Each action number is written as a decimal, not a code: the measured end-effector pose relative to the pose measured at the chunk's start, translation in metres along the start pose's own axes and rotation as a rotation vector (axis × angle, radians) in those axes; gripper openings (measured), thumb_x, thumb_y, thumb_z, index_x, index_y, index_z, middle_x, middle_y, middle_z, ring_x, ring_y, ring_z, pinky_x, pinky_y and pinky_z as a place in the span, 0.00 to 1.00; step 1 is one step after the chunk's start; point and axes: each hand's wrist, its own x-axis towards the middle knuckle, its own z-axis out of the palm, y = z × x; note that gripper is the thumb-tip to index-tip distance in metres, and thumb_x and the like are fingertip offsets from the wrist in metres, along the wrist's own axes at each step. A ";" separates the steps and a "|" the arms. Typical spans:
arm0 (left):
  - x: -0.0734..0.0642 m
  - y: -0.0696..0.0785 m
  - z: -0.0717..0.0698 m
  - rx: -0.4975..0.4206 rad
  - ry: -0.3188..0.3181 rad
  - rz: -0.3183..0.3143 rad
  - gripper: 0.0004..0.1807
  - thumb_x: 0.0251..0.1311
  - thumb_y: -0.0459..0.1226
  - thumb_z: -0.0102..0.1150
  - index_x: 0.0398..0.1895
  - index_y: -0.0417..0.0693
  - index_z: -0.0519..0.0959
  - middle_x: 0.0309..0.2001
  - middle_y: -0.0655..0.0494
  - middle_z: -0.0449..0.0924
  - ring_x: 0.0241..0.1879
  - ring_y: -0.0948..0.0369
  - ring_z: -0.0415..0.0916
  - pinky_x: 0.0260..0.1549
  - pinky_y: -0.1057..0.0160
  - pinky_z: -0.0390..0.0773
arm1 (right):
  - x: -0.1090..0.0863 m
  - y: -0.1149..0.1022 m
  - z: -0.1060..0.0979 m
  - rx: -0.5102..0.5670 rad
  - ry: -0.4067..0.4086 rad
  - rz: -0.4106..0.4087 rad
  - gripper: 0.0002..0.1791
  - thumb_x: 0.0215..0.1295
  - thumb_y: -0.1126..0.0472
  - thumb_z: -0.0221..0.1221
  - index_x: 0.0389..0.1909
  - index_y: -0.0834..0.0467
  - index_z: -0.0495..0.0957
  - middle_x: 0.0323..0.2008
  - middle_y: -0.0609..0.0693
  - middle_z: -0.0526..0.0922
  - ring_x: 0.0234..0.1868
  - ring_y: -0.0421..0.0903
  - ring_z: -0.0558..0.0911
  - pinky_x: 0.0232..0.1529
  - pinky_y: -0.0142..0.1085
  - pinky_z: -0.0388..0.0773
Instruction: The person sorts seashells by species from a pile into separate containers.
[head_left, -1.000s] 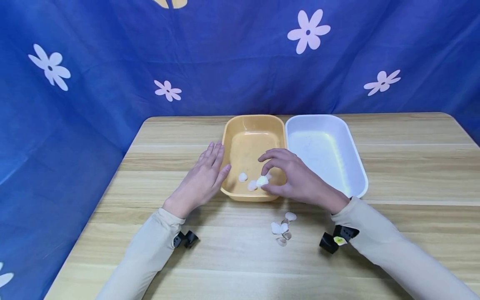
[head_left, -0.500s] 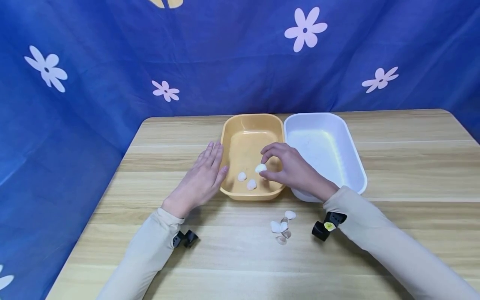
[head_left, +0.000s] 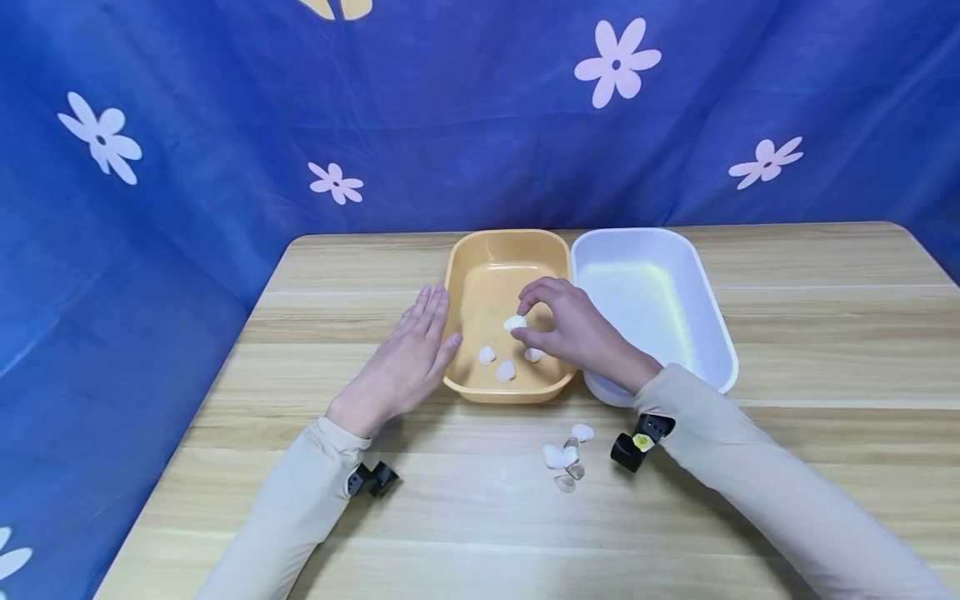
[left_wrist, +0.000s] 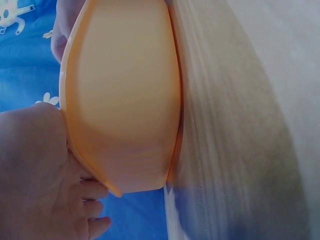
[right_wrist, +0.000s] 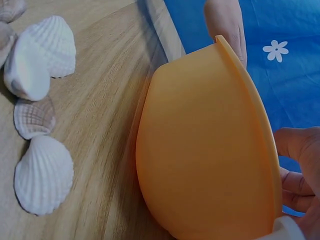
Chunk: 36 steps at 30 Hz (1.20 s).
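Note:
Between thumb and fingertips my right hand [head_left: 566,327] pinches a white seashell [head_left: 515,323] over the orange-tan tray [head_left: 510,395]. In the right wrist view that tray's wall hides the pinched shell. Three pale shells lie inside the tray: one on the left [head_left: 487,355], one nearer the front [head_left: 506,371], and one below my right hand [head_left: 534,354]. My left hand [head_left: 405,354] rests with straight fingers against the tray's left rim; the left wrist view shows its fingers [left_wrist: 92,190] along the rim.
A pile of shells, white and brownish [head_left: 564,458], lies on the wooden table [head_left: 450,517] in front of the tray. Touching the tray's right side stands a white tray [head_left: 637,308]. Behind the table hangs a blue flowered cloth [head_left: 465,108].
My right hand has moved away from me and slightly left with the pinched shell, uncovering the shell beneath it. The left hand stays at the rim.

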 end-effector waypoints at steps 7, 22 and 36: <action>0.001 0.001 0.001 -0.015 0.004 0.003 0.36 0.76 0.50 0.24 0.74 0.31 0.38 0.75 0.36 0.36 0.75 0.47 0.30 0.73 0.48 0.42 | 0.001 0.001 0.002 -0.014 -0.003 0.016 0.12 0.57 0.59 0.68 0.36 0.61 0.79 0.48 0.56 0.80 0.54 0.53 0.75 0.60 0.50 0.66; 0.001 0.000 0.001 -0.019 0.010 -0.010 0.37 0.76 0.51 0.25 0.74 0.31 0.39 0.75 0.36 0.36 0.75 0.47 0.30 0.73 0.48 0.43 | 0.007 -0.007 0.011 -0.037 -0.010 -0.024 0.12 0.58 0.59 0.68 0.36 0.61 0.78 0.45 0.54 0.80 0.52 0.53 0.74 0.58 0.43 0.69; 0.002 0.002 0.003 -0.039 0.021 -0.007 0.37 0.76 0.51 0.24 0.74 0.31 0.40 0.75 0.36 0.37 0.75 0.46 0.31 0.72 0.47 0.43 | 0.014 -0.018 0.023 -0.201 -0.102 0.161 0.12 0.57 0.60 0.67 0.35 0.64 0.79 0.42 0.56 0.80 0.50 0.57 0.75 0.52 0.43 0.74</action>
